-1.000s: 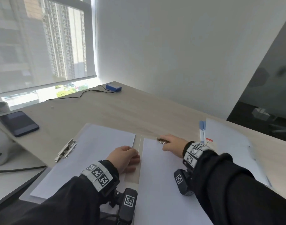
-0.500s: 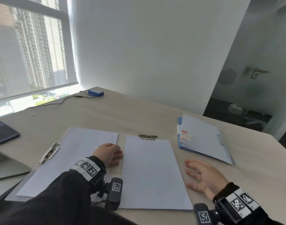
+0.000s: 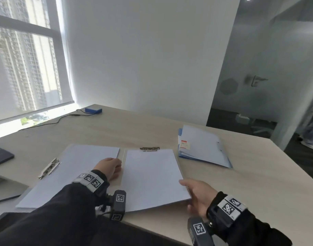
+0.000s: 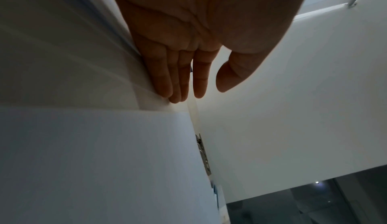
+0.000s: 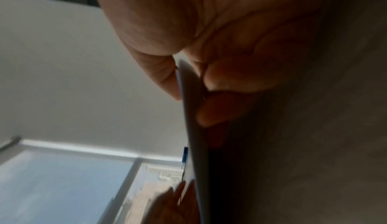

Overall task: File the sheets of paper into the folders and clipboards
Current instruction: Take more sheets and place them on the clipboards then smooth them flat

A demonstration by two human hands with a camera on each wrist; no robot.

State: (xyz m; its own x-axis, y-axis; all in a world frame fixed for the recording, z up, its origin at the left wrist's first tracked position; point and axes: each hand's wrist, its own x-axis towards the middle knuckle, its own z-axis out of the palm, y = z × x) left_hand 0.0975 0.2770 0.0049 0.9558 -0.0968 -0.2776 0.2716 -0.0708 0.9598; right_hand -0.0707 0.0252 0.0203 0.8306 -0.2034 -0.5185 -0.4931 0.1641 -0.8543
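Paper sheet edge pinched by right hand, left hand beside

Two clipboards lie on one desk: the left clipboard, under the left hand, and the right clipboard, between the two hands. Each carries one stack of sheets, two stacks in all: the left stack and the right stack, gripped at its near corner by the right hand. One pile of blue folders lies beyond the right hand. One blue box with one black cable lies far beyond the left hand.
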